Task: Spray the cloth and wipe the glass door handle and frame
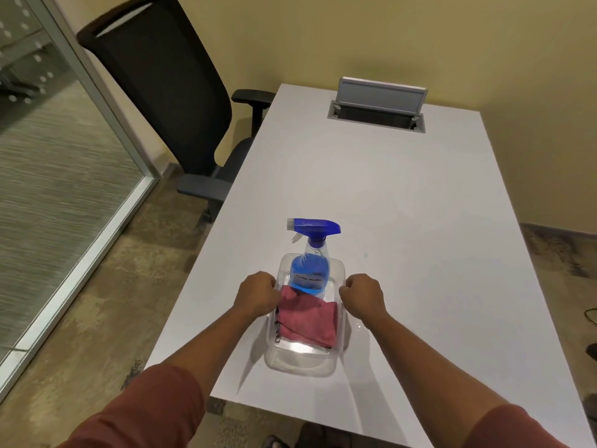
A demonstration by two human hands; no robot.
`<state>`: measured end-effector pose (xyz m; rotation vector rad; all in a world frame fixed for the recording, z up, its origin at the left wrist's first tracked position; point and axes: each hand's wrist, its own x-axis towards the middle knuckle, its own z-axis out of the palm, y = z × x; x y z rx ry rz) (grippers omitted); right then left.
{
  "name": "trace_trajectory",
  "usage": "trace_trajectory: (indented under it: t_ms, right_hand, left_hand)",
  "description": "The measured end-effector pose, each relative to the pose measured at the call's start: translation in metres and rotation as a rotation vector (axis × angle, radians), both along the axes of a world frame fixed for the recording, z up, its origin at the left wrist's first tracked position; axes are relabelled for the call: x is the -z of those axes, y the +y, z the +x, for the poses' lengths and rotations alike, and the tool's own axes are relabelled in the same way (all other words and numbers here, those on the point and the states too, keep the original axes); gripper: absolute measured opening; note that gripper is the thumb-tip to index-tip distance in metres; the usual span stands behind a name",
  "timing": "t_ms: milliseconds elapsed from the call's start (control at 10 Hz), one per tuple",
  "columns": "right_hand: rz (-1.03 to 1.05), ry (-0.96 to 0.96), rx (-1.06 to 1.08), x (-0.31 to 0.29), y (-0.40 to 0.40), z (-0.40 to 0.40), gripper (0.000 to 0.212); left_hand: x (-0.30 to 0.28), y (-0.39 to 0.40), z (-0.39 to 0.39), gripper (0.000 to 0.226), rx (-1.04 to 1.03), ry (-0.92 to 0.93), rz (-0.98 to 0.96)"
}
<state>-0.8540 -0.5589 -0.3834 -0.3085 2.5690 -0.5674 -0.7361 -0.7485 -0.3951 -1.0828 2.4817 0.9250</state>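
Cloth: pink-red, folded loosely, lying in a clear plastic tub on the white table, toward the table's near end. Spray bottle stands upright in the same tub, at its far end, just behind the cloth and touching it; blue liquid fills the lower body, blue trigger head on top, nozzle pointing left.

Person stands at the near end of the table, both arms extended, reddish sleeves pushed up. Left hand is curled closed on the tub's left rim; right hand is curled closed on the right rim. Tub sits on the tabletop between them. Fingers are tucked under, so grip detail is hidden.

Black office chair stands at the table's left side, against the yellow wall. Glass partition with a metal frame runs along the far left. A cable hatch with raised lid sits at the table's far end.
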Motion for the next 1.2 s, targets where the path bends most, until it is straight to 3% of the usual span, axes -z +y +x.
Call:
trace_trajectory:
  t_ms: [700, 900, 1000, 1100, 1200]
  right_hand:
    - [0.055, 0.047, 0.038, -0.002, -0.007, -0.065, 0.012]
    - [0.037, 0.047, -0.015, 0.005, -0.002, -0.071, 0.027]
    - [0.038, 0.117, -0.068, -0.002, 0.003, -0.071, 0.038]
    - [0.049, 0.286, -0.105, -0.020, 0.008, -0.072, 0.043]
    - [0.102, 0.519, -0.201, -0.043, 0.010, -0.077, 0.054]
  left_hand:
    - [0.002, -0.005, -0.073, 0.022, 0.006, 0.078, -0.026]
    - [-0.002, -0.001, -0.072, 0.027, 0.041, 0.060, -0.095]
    - [-0.025, 0.006, -0.068, 0.028, 0.048, 0.091, -0.188]
    - [-0.058, 0.008, -0.067, 0.025, 0.076, 0.177, -0.381]
    - [-0.091, 0.006, -0.064, 0.036, -0.024, 0.272, -0.435]
